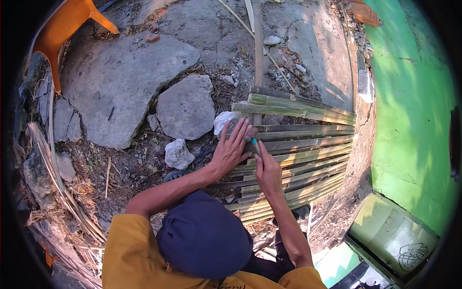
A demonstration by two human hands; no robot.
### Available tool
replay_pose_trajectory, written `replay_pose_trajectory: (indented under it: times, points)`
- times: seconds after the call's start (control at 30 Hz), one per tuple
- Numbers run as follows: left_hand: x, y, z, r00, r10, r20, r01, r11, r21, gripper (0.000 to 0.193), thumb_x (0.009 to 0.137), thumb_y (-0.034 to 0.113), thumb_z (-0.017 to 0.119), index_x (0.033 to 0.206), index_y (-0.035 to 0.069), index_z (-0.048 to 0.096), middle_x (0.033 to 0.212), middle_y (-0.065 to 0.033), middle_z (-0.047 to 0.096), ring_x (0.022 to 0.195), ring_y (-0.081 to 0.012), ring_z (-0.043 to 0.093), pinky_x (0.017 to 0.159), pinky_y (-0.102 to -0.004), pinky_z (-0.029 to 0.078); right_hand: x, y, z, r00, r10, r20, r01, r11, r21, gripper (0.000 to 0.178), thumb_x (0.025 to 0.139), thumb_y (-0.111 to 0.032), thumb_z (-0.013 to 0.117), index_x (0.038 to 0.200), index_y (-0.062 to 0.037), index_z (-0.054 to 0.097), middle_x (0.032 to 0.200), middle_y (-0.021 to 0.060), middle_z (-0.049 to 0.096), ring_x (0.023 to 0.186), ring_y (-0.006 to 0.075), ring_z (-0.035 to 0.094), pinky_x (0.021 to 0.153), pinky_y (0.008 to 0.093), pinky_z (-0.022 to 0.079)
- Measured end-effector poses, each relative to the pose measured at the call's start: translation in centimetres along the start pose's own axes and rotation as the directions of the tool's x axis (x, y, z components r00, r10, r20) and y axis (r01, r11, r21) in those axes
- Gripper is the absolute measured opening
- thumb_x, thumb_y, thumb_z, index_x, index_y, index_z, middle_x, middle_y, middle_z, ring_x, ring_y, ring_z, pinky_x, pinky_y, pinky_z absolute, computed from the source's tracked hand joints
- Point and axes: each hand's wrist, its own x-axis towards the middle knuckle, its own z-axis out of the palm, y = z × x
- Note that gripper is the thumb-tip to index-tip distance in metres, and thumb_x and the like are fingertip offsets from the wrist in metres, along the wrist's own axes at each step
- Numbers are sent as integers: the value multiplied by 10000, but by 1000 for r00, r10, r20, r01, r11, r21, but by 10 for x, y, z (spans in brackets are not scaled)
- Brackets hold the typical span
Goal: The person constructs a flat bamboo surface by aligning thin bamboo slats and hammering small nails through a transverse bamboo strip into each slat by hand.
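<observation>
My left hand (233,147) lies flat with its fingers stretched out, pressing on a grey stone (234,124) beside a whitish rock (222,121). Close to its thumb, my right hand (268,172) is closed with the fingers pointing away from me. A small teal band (253,141) shows at its fingertips; what the hand grips is mostly hidden. Under and to the right of both hands spreads a row of split bamboo strips (308,143), laid side by side. Several greener bamboo strips (298,107) sit at the row's far edge.
Broken concrete slabs (185,108) and a white rock (178,154) lie to the left. An orange plastic chair (60,31) stands at the far left. Along the right runs a green wall (409,120), with a box-like greenish object (392,231) below. A long pole (258,53) extends away.
</observation>
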Motion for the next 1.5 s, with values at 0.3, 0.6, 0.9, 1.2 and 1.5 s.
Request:
replay_pose_trajectory:
  times: [0.3,0.6,0.9,1.2,1.5]
  points:
    - [-1,8,-2,999,13,29,-17,989,148,1019,921,583,672,1657,-11,293,1732,-178,292,1637,-307,207,1326,-603,89,0,29,1,915,-239,-326,307,935,176,542,980,-50,673,1511,-96,576,915,165,689,750,374,697,651,476,547]
    - [3,12,-1,998,14,60,-22,990,142,1014,941,593,655,1658,-18,280,1739,-170,283,1637,-299,210,1327,-602,75,3,67,0,949,171,-265,-40,898,438,368,1138,-227,467,1430,-27,568,903,127,675,644,225,633,563,321,450]
    - [5,13,-9,996,8,93,-20,992,125,959,984,553,623,1659,-28,266,1753,-179,241,1647,-316,177,1316,-621,59,-9,20,43,835,213,-507,108,840,531,421,1149,-223,429,1498,4,486,801,9,506,653,77,462,566,267,393]
    - [2,7,-13,995,-4,99,-8,993,121,953,987,537,620,1663,-26,252,1748,-185,250,1646,-315,180,1318,-622,47,-42,-35,52,813,500,-297,-59,579,813,385,1134,-213,438,1390,63,519,898,144,691,710,287,686,644,400,532]
    - [3,10,-11,997,12,79,-21,992,124,943,993,537,607,1655,-42,266,1750,-189,248,1646,-318,180,1315,-628,45,-25,-37,50,802,595,-47,-70,172,983,314,1156,-237,417,1271,12,569,858,152,647,658,255,644,589,422,468]
